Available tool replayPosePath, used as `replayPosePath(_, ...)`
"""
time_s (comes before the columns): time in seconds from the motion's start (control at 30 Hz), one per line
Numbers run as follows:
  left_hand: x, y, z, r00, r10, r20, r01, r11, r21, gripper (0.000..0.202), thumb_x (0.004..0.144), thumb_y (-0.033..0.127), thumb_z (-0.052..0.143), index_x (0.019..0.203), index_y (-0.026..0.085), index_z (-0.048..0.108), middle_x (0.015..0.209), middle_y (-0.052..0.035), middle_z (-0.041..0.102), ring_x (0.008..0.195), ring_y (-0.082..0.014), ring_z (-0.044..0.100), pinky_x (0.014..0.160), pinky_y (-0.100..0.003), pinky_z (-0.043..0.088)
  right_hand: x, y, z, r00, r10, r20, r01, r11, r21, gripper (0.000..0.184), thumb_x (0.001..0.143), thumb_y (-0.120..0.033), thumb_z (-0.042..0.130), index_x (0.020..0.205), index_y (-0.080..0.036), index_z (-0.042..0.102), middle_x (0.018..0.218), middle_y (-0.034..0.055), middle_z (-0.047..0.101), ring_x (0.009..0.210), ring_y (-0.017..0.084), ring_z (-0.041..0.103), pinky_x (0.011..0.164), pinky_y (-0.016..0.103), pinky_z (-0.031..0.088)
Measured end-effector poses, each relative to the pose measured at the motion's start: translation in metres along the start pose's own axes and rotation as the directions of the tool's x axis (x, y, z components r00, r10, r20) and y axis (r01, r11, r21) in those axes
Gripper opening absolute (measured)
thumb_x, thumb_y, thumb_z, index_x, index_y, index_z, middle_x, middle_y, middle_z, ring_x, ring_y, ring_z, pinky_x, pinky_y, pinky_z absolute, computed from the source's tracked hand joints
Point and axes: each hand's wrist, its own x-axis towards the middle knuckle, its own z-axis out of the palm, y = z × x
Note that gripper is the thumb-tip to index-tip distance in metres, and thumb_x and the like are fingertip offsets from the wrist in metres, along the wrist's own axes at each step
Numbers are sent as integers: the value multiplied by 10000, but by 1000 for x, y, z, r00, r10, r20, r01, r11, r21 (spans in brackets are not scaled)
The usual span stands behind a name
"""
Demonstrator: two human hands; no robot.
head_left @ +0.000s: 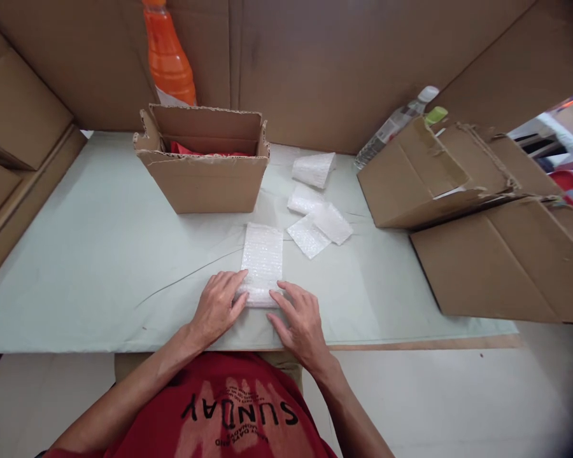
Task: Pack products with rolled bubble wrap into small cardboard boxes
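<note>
A strip of bubble wrap (263, 254) lies on the pale green tabletop in front of me, its near end folded or thicker. At the left edge of that near end rests my left hand (221, 299), fingers stretched and slightly apart. My right hand (297, 316) touches the right edge with its fingers spread, the thumb on the table side. Neither hand grips the wrap; whether something lies inside the fold I cannot tell. Just beyond, to the right, are several loose bubble wrap pieces (309, 235), some overlapping.
An open cardboard box (210, 184) with red material inside stands beyond the wrap. Behind it is an orange bottle (169, 63). More cardboard boxes (501, 261) and a clear bottle (391, 130) stand at right. Cardboard walls (315, 70) enclose the back and left.
</note>
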Motion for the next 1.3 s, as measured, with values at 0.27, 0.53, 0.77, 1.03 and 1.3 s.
replayPosePath(0.27, -9, 2, -10, 995, 82, 53, -75, 990, -123, 470, 911, 96, 534, 1374, 166, 489, 1042, -78, 672, 955, -216, 599, 870, -368, 487, 5, 1, 1, 998, 67, 20, -69, 978, 198, 298, 975, -207, 583, 1273, -222, 583, 1062, 67, 727, 972, 224, 641, 867, 402, 472)
replayPosePath(0.53, 6, -1, -6, 1000, 18, 9, -18, 1000, 5, 418, 912, 188, 588, 1324, 135, 539, 1206, -153, 633, 1099, -285, 580, 935, -431, 479, 11, 2, 6, 1000, 6, 7, -6, 1000, 22, 307, 949, -190, 612, 1254, -220, 610, 1207, 104, 696, 1130, 279, 601, 923, 449, 439)
replayPosePath(0.77, -3, 1, -17, 996, 6, 90, 9, 986, -165, 550, 861, 91, 536, 1401, 171, 471, 1052, -76, 677, 977, -224, 601, 890, -387, 491, 9, 0, 1, 997, 76, 15, -77, 979, 190, 286, 980, -221, 568, 1261, -223, 616, 1067, 73, 730, 1020, 232, 640, 879, 402, 484)
replayPosePath(1.03, 6, -3, -8, 982, -190, 17, 191, 974, -121, 397, 932, 265, 561, 1319, 177, 560, 1093, -110, 682, 1002, -253, 637, 874, -433, 538, 13, -4, 7, 1000, 27, 16, -27, 1000, 9, 299, 966, -233, 603, 1263, -218, 621, 1203, 106, 704, 1098, 265, 625, 918, 435, 453)
replayPosePath(1.3, -7, 4, -5, 871, -441, 216, 458, 571, -682, 740, 909, 255, 540, 1553, 154, 191, 1271, -164, 643, 1076, -205, 688, 923, -370, 578, 21, -4, 19, 959, 283, 20, -265, 869, 418, 218, 952, -285, 608, 1151, -247, 688, 1019, 62, 749, 937, 223, 688, 825, 368, 553)
